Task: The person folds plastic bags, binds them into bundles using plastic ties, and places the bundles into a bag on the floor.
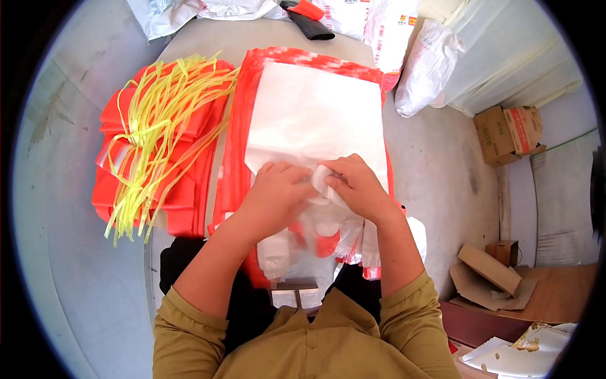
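Observation:
A stack of red and white plastic bags [315, 114] lies on the table in front of me, its top face white. My left hand [281, 186] rests at the stack's near part, fingers curled toward the middle and partly blurred; what it grips, if anything, cannot be made out. Close beside it, my right hand [355, 183] pinches a crumpled piece of white, see-through plastic [324, 181] between thumb and fingers. Below both hands, thin clear and red plastic hangs over the near edge. Left of the stack, a bundle of yellow ties [151, 132] lies across folded red material [189, 196].
White printed sacks [391, 38] and a black item with a red piece [309, 24] lie along the far edge. Another white sack [428, 66] stands at the right. Cardboard boxes [499, 142] sit by the right wall, with opened cardboard [483, 281] on a brown surface lower right.

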{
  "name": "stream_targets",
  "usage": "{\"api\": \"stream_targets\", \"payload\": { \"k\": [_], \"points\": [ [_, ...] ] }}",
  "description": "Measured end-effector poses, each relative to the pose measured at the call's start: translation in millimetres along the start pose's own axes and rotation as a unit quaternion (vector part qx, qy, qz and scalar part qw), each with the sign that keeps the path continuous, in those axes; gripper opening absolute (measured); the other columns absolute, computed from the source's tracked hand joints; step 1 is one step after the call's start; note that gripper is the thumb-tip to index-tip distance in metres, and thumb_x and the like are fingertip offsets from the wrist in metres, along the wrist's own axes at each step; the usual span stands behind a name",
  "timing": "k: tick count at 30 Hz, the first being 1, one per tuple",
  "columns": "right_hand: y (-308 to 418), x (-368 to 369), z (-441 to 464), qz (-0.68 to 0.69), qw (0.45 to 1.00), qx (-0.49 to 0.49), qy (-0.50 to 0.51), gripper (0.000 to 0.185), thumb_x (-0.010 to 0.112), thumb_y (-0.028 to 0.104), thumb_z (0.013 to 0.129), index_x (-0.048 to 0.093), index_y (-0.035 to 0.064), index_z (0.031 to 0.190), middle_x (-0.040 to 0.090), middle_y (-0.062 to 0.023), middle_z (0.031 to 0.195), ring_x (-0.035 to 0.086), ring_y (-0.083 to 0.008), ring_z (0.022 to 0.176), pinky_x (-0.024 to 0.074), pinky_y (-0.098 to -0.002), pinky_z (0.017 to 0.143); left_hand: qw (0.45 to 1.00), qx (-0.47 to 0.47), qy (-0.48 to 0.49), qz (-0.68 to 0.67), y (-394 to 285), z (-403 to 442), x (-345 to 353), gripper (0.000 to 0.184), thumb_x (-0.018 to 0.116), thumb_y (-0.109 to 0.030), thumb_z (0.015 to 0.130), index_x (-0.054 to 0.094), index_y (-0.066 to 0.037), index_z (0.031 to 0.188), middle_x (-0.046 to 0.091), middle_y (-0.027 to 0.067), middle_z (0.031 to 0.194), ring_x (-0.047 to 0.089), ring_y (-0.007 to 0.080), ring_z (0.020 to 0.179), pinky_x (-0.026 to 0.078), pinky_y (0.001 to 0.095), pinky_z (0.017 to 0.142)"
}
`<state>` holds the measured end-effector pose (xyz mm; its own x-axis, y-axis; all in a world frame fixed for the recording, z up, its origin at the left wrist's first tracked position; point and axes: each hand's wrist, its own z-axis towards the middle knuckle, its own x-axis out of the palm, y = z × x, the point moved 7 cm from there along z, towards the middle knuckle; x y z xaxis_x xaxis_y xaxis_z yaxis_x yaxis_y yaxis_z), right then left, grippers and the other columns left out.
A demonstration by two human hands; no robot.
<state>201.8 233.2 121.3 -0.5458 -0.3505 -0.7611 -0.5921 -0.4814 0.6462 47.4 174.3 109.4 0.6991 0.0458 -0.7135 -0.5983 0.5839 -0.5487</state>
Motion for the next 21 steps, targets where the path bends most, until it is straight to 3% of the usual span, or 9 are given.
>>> {"api": "stream_targets", "payload": {
  "k": [4, 13, 19, 21],
  "points": [
    [0.7, -2.9, -2.3, 0.06, 0.998, 0.007, -0.025, 0.03, 0.065, 0.008, 0.091, 0.073, 0.0059, 0.12, 0.07, -0.014, 0.102, 0.054, -0.0348, 0.101, 0.0459, -0.0443, 0.095, 1.0, -0.006, -0.011, -0.018, 0.5, 2.0, -5.0, 0.026, 0.079, -0.004, 0.073, 0.069, -0.009, 0.097, 0.065, 0.011, 0.119, 0.061, 0.0337, 0.111, 0.047, 0.0456, 0.096],
    [-0.5, 5.5, 6.3, -0.047, 0.999, -0.028, 0.008, 0.032, 0.069, 0.007, 0.09, 0.074, 0.0096, 0.122, 0.07, -0.0115, 0.097, 0.056, -0.0334, 0.095, 0.0494, -0.0433, 0.088, 0.998, -0.063, 0.014, -0.026, -1.3, 4.6, -5.4, 0.023, 0.077, 0.0, 0.077, 0.068, -0.008, 0.096, 0.059, 0.0145, 0.127, 0.063, 0.0338, 0.113, 0.051, 0.0456, 0.095],
    [12.7, 5.4, 7.1, -0.039, 0.996, -0.083, 0.007, 0.033, 0.071, 0.006, 0.088, 0.075, 0.0115, 0.12, 0.069, -0.0076, 0.094, 0.056, -0.0314, 0.094, 0.0503, -0.0421, 0.086, 0.999, 0.007, -0.043, -0.008, -8.2, 8.9, -12.6, 0.022, 0.077, 0.0, 0.078, 0.07, -0.007, 0.097, 0.061, 0.0151, 0.121, 0.064, 0.0349, 0.107, 0.053, 0.0451, 0.09],
    [10.6, 9.0, 8.1, -0.038, 0.995, -0.091, 0.008, 0.033, 0.071, 0.006, 0.088, 0.075, 0.0115, 0.12, 0.069, -0.0073, 0.094, 0.057, -0.0315, 0.092, 0.0505, -0.0423, 0.085, 0.998, -0.02, -0.038, -0.045, -3.6, 11.6, -10.7, 0.021, 0.077, 0.0, 0.078, 0.07, -0.005, 0.097, 0.062, 0.0153, 0.117, 0.064, 0.0354, 0.102, 0.053, 0.0447, 0.085]
  ]
}}
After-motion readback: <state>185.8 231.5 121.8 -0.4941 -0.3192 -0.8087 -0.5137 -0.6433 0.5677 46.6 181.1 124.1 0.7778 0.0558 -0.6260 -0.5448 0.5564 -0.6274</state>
